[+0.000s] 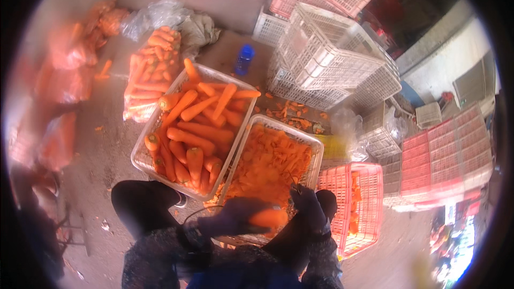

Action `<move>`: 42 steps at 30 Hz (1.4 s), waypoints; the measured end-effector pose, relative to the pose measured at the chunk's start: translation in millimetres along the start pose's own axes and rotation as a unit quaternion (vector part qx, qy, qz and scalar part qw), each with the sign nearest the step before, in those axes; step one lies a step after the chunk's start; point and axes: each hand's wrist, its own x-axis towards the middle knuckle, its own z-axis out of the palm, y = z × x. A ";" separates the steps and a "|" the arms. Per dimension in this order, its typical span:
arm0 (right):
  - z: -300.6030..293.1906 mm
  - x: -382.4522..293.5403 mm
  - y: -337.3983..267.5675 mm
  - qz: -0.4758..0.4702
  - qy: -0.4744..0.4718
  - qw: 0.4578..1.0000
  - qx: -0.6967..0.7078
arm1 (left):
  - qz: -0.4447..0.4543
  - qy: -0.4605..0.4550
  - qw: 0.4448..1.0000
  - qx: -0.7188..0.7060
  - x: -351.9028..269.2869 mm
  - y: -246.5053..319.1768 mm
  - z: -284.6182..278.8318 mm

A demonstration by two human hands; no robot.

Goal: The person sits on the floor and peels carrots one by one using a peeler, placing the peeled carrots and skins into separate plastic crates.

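Note:
My left hand (237, 217), in a dark glove and blurred, is closed around a thick carrot (270, 217). To its right, my gloved right hand (306, 202) grips a small thin-bladed tool (293, 180), perhaps a knife or peeler; blur hides its exact kind. Both hands are over the near end of a pale plastic crate (282, 122) holding orange carrot peelings (265, 160). Against its left side stands another pale crate (140, 160), heaped with whole carrots (196, 136).
A red crate (379, 204) with some carrot pieces stands at the right. Beyond are stacked white crates (317, 56), a blue bottle (244, 60) and a clear bag of carrots (150, 72). Carrot scraps (291, 110) litter the floor. Red crates (445, 152) are stacked far right.

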 end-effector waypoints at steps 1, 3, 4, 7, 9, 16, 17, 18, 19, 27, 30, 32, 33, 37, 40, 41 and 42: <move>-12.5 -10.0 -28.7 0.110 0.018 0.982 0.152 | -0.007 0.023 0.999 0.035 9.8 11.9 -13.0; 3.4 -23.6 -50.3 0.144 0.006 0.959 0.243 | 0.105 0.100 0.988 0.052 11.6 3.0 -21.5; 14.9 -23.5 -18.4 0.193 -0.022 0.931 0.308 | 0.119 0.110 0.985 0.057 11.7 -0.1 -21.5; 56.6 -25.6 35.0 0.269 -0.085 0.852 0.441 | 0.127 0.118 0.985 0.023 13.7 -0.6 -22.7; 76.0 -19.2 27.1 0.252 -0.134 0.844 0.454 | 0.115 0.121 0.986 0.024 7.1 1.6 -26.9; 43.1 -1.2 -57.2 0.221 -0.159 0.909 0.315 | 0.068 0.125 0.989 -0.041 8.6 -4.6 -18.8; 41.9 -2.5 -50.7 0.206 -0.136 0.907 0.340 | 0.064 0.130 0.988 -0.048 7.9 -4.3 -19.1; 47.9 -5.2 -39.7 0.187 -0.122 0.902 0.370 | 0.043 0.125 0.991 -0.033 2.8 -11.2 -14.0; 54.2 -4.4 -33.6 0.176 -0.101 0.898 0.389 | 0.019 0.116 0.993 -0.017 4.4 -11.9 -10.9; 63.4 -9.3 -49.3 0.156 0.057 0.854 0.494 | 0.005 0.125 0.990 -0.058 2.7 -10.9 -6.0; 61.8 -13.4 -35.9 0.078 0.005 0.929 0.361 | -0.004 0.142 0.990 -0.023 -0.3 -23.1 6.9; 61.1 -14.6 -33.7 0.093 0.006 0.926 0.365 | 0.012 0.146 0.988 -0.036 1.9 -18.3 6.3; 61.8 -14.5 -33.2 0.100 0.002 0.925 0.368 | 0.016 0.151 0.987 -0.042 0.6 -16.5 5.2; 62.9 -12.3 -32.0 0.114 -0.007 0.922 0.371 | 0.027 0.159 0.986 -0.035 -0.6 -17.7 2.9; 61.4 -18.4 -27.8 0.130 -0.007 0.916 0.379 | 0.030 0.169 0.984 -0.042 -1.7 -17.5 3.7; 60.1 -24.0 -24.3 0.137 -0.006 0.912 0.386 | 0.032 0.176 0.983 -0.039 -2.3 -16.0 5.3; 59.0 -28.2 -21.2 0.145 -0.005 0.909 0.391 | 0.035 0.181 0.982 -0.038 -2.7 -15.1 5.7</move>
